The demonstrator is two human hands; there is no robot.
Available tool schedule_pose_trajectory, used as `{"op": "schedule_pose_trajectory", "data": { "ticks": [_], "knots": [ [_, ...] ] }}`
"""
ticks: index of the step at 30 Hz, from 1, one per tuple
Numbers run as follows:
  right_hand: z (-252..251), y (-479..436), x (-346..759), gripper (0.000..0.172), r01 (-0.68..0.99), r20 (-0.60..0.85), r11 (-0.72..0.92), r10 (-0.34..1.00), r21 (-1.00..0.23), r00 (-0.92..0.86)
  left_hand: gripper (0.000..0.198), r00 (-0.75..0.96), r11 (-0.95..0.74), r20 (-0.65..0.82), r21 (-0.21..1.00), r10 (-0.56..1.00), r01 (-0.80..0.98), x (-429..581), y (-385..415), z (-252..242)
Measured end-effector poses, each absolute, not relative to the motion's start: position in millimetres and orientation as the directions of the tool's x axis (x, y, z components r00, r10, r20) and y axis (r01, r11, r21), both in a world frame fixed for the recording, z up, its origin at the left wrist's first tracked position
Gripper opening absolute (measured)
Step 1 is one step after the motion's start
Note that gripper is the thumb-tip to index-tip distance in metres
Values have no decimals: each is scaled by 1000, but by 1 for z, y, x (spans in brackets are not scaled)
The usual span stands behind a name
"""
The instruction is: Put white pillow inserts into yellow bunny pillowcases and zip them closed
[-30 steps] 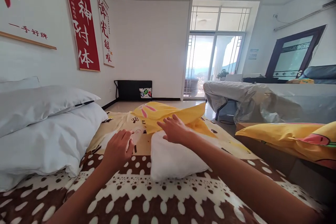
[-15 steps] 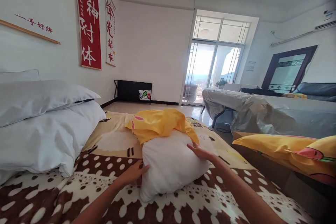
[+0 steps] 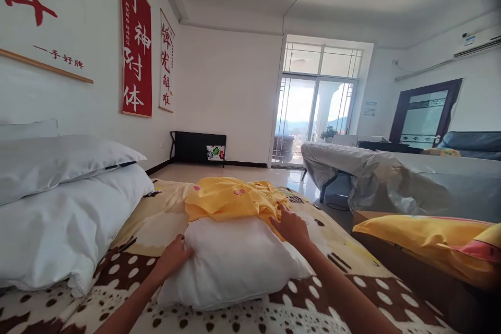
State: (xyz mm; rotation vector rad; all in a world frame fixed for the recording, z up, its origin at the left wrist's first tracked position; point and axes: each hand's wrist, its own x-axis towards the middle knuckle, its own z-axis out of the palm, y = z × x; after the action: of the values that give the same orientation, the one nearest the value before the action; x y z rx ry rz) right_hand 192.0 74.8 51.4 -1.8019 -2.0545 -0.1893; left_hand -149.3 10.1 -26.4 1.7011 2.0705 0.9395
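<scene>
A white pillow (image 3: 235, 266) lies in front of me on the patterned blanket, its far end covered by a bunched yellow pillowcase (image 3: 223, 198) with pink marks. My left hand (image 3: 178, 257) is closed at the pillow's left edge, its fingertips partly hidden against the white cloth. On the other side, my right hand (image 3: 291, 224) has curled fingers on the right edge of the yellow pillowcase, pinching its cloth. How far the pillow reaches inside the case is hidden.
Stacked white pillows (image 3: 66, 209) stand at the left. The brown and cream blanket (image 3: 148, 209) spreads beneath everything. To the right lies another yellow pillow (image 3: 422, 235), with a plastic-covered table (image 3: 391, 177) behind it. A black folded panel (image 3: 191, 147) leans against the far wall.
My right hand has shifted from the white pillow up to the pillowcase's edge. My left hand and the pillow's near end have moved left. The yellow cloth lies more spread out.
</scene>
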Motion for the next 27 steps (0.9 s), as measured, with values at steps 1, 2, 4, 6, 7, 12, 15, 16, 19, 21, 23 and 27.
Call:
{"op": "schedule_pose_trajectory", "data": {
  "ticks": [1, 2, 4, 6, 7, 12, 15, 16, 19, 21, 23, 27],
  "knots": [
    [49, 81, 189, 53, 967, 398, 189, 911, -168, -109, 52, -251, 69, 215, 614, 944, 787, -148, 5, -28],
    [45, 87, 184, 59, 957, 406, 227, 903, -179, -138, 57, -230, 30, 280, 573, 932, 819, -142, 0, -27],
    [34, 96, 168, 62, 931, 403, 305, 892, -198, -207, 63, -134, -94, 431, 467, 892, 879, -121, -6, -18],
    [22, 99, 148, 58, 915, 403, 351, 880, -199, -250, 66, -9, -221, 560, 342, 829, 914, -93, -5, -1],
    [17, 98, 139, 56, 912, 413, 364, 872, -187, -264, 69, 45, -267, 603, 284, 796, 921, -79, -2, 10],
    [8, 88, 126, 49, 916, 446, 387, 842, -109, -302, 61, 242, -379, 584, 123, 775, 917, -33, 33, 46],
    [7, 87, 145, 40, 937, 433, 342, 858, -77, -277, 30, 301, -414, 477, 152, 826, 897, -29, 43, 40],
    [5, 88, 153, 37, 946, 420, 315, 870, -72, -258, 25, 317, -429, 462, 158, 828, 889, -31, 41, 34],
    [-2, 92, 175, 33, 973, 339, 222, 922, -62, -189, 26, 345, -456, 448, 166, 825, 874, -46, 20, 18],
    [-6, 95, 183, 30, 982, 288, 182, 944, -52, -160, 24, 358, -471, 460, 157, 813, 868, -65, -1, 15],
    [-6, 96, 187, 29, 983, 276, 181, 947, -29, -166, 21, 359, -481, 502, 136, 787, 866, -93, -21, 22],
    [19, 89, 195, 28, 970, 330, 239, 913, 42, -240, 19, 263, -446, 619, 159, 740, 881, -162, -52, 51]
  ]
}}
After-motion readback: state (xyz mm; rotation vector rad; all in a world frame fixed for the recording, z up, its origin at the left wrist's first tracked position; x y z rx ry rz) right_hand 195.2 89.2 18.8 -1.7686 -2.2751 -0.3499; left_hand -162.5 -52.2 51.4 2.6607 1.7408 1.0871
